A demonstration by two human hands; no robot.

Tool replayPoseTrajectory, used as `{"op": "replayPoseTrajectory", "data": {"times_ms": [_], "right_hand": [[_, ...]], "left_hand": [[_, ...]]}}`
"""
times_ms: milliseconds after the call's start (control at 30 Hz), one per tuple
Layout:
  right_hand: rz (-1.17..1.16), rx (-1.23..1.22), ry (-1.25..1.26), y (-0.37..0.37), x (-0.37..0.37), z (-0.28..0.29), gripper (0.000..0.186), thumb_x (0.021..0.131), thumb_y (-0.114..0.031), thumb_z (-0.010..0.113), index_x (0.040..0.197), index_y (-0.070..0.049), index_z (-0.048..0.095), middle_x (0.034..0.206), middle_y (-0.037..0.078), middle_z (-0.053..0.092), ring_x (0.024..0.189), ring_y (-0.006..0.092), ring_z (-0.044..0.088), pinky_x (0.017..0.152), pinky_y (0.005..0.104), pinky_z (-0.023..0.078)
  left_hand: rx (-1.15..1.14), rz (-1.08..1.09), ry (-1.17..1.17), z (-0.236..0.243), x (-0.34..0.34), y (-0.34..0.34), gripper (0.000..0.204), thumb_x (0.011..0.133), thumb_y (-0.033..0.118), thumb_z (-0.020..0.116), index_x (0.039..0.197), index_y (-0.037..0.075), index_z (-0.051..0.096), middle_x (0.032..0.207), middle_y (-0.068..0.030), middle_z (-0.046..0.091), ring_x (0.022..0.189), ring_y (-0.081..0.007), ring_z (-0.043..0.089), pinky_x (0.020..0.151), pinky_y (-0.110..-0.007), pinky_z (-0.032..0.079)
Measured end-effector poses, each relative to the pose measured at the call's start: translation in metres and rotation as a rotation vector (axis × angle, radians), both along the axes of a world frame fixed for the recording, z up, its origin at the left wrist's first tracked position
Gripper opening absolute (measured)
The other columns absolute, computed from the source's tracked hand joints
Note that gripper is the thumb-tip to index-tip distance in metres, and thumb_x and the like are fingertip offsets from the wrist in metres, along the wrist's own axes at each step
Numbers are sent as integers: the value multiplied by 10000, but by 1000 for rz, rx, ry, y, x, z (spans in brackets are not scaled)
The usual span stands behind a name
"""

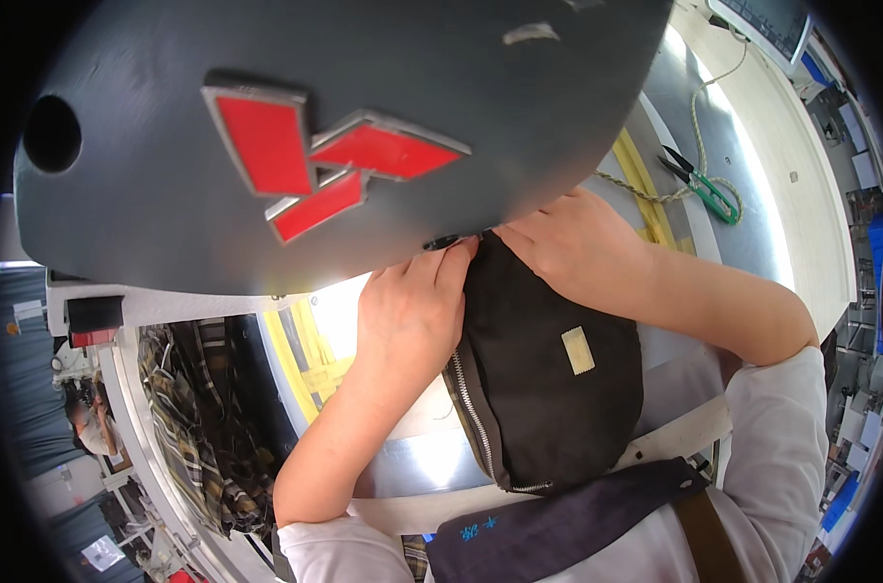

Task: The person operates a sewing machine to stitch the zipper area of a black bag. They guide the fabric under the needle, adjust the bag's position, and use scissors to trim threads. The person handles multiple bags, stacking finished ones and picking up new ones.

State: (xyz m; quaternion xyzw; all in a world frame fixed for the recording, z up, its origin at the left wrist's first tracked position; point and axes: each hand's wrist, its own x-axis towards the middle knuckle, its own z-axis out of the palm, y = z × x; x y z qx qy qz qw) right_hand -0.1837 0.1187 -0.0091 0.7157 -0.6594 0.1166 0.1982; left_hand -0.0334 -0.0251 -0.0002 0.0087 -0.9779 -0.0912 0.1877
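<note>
A black zippered fabric piece [558, 418] lies on the sewing surface below the dark grey sewing machine head [519, 107]. A metal zipper [471, 398] runs down its left edge and along the bottom, and a small beige label [577, 350] sits on its face. My left hand [409, 316] pinches the far left edge of the fabric, close under the machine. On the far right part of the fabric rests my right hand [582, 243], its fingers bent and together at the cloth. The machine head hides the right fingertips and the needle area.
Green-handled thread snips [709, 194] lie at the right beside a twisted cord [696, 117]. Yellow tape [641, 185] marks the table. A pile of plaid cloth [194, 418] hangs at the left. A screen [772, 24] stands at the far right; another person [92, 423] is far left.
</note>
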Motion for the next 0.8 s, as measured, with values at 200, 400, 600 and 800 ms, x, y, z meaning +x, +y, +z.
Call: {"op": "replayPoseTrajectory", "data": {"times_ms": [200,400,600,800], "right_hand": [[-8,-6,34,-2,-2,-2,147,702,-131,607,790,-32,671,884,33,537,823,172,542,710,285,471],[27,-16,-10,0,-4,-4,149,711,-128,609,806,-30,668,888,36,534,826,175,545,709,285,478],[-1,-6,12,-3,-6,-2,159,733,-120,601,846,-25,658,885,34,533,835,179,554,731,292,500],[-44,17,-36,-13,-15,-7,184,741,-113,599,897,-21,630,896,25,537,855,171,562,742,290,513]], "left_hand": [[0,32,-47,4,0,-1,360,682,-66,606,1019,49,660,1083,-38,649,910,-248,647,757,-346,538],[37,5,-57,4,2,-1,358,691,-63,602,1025,49,662,1095,-39,648,912,-254,648,761,-351,536],[3,-1,-6,1,-2,-6,340,703,-44,608,1025,49,663,1066,-55,663,879,-265,655,732,-348,537],[13,60,-86,5,-7,-10,315,737,-8,619,1042,58,666,1023,-85,678,771,-280,664,638,-355,538]]}}
